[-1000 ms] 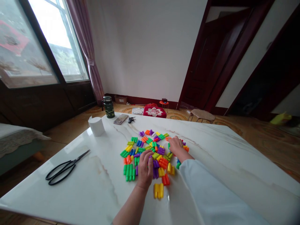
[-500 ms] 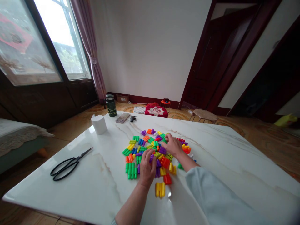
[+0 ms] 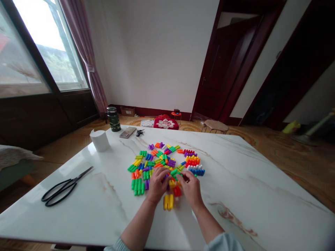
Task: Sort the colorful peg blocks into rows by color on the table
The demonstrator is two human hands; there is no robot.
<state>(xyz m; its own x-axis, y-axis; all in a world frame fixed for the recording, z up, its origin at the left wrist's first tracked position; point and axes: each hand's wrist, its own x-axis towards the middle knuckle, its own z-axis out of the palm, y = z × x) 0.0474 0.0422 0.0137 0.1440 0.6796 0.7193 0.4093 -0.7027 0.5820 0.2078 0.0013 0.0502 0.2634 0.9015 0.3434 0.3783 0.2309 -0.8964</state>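
Observation:
A pile of coloured plastic blocks (image 3: 154, 162) lies in the middle of a white marble table (image 3: 235, 181). My left hand (image 3: 157, 184) rests on the pile's near edge with its fingers curled over purple and green pieces. My right hand (image 3: 190, 187) sits just to its right, fingers bent toward the same spot, pinching small pieces I cannot name. A yellow block (image 3: 168, 201) and a red block (image 3: 177, 191) lie between my wrists. Assembled rows in purple (image 3: 190, 153), red-orange (image 3: 192, 161) and blue-white (image 3: 196, 170) lie at the pile's right.
Black scissors (image 3: 64, 186) lie at the table's left. A white roll (image 3: 99, 140), a dark green flask (image 3: 113, 119), a phone (image 3: 127, 132) and keys (image 3: 139, 132) sit at the far left corner. A small stool (image 3: 216, 125) and a red cushion (image 3: 165, 123) are on the floor beyond.
My right hand has drawn back from the far right of the pile to meet my left hand at the near edge. The assembled rows it covered now show. The view shifted right.

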